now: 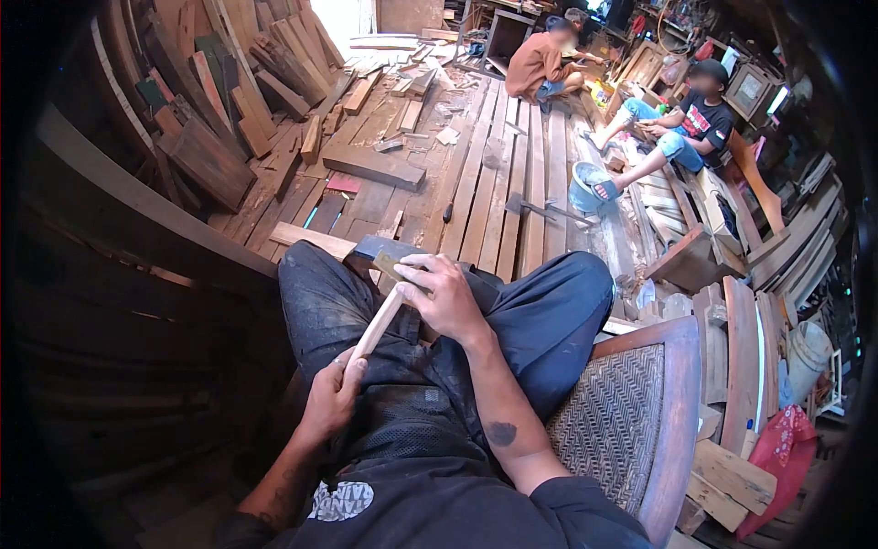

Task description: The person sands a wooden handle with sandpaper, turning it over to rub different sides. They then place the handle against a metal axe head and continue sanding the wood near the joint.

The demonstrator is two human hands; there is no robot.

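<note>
My left hand (334, 395) is closed around the lower end of a slim, slightly curved strip of pale wood (377, 325). The strip slants up over my lap towards my right hand (445, 295). The fingers of that hand are closed on a small flat brown piece (388, 265), held at the strip's upper end; I cannot tell if it is sandpaper or a block. Just beyond it, between my knees, lies a dark grey-blue flat-topped object (389, 245). A pale board (314, 240) sticks out to the left past my knee.
A woven-seat chair frame (615, 425) stands at my right. Ahead, long planks (494, 183) cover the floor, with a hammer-like tool (528, 209) and a grey bucket (588, 189). Timber (206, 165) leans at left. Two people sit at the back right.
</note>
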